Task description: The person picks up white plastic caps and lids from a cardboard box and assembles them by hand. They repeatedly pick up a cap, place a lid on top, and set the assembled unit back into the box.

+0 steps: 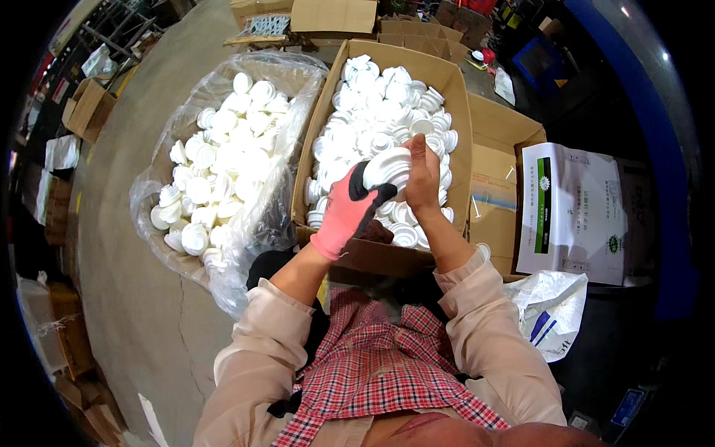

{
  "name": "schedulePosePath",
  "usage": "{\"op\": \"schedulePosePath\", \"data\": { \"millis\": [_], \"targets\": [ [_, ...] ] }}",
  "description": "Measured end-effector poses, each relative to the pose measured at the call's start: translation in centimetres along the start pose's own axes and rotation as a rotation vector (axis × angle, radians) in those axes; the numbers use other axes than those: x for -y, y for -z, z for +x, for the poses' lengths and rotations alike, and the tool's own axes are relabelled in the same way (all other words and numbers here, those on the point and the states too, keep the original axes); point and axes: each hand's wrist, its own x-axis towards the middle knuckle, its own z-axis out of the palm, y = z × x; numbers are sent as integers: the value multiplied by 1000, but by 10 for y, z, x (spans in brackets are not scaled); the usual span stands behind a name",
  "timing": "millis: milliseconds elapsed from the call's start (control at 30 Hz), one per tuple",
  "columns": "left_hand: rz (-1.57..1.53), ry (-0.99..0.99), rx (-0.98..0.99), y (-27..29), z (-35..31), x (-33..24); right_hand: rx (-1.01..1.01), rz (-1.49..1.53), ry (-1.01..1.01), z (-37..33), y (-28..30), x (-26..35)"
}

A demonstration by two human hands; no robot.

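Between my hands is a white round ridged plastic part (387, 170), held above the near part of an open cardboard box (458, 97). My left hand (348, 205), in a pink glove with dark fingertips, grips its left side. My bare right hand (423, 179) closes on its right side, thumb pointing up. Under them the box is heaped with similar white plastic parts (376, 112). To the left, a clear plastic bag (290, 82) lines a container full of off-white round parts (223, 160). A small brown lump (376, 232) shows below my hands at the box's near side.
On the right stand another open cardboard box (495, 123) and a white printed carton (573, 216). A white plastic sack (551, 313) lies in front of that carton. More cardboard boxes (331, 16) line the back. Concrete floor (112, 223) runs along the left.
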Motion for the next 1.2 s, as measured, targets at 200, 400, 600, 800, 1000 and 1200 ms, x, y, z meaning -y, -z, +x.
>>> {"op": "schedulePosePath", "data": {
  "millis": [200,400,600,800,1000,1200],
  "targets": [
    [-1095,232,103,40,29,27,275,97,-141,18,22,-37],
    [-1374,309,205,53,40,25,952,-722,5,-39,-2,-158],
    [-1275,318,145,54,44,30,1143,-872,-171,-54,-27,-166],
    [-1313,326,58,58,43,24,543,184,-64,-3,12,-122],
    [-1225,266,-25,30,31,24,170,224,189,-13,-20,-21],
    [-595,106,-8,17,13,0,91,198,134,8,0,-18]
  ]
}}
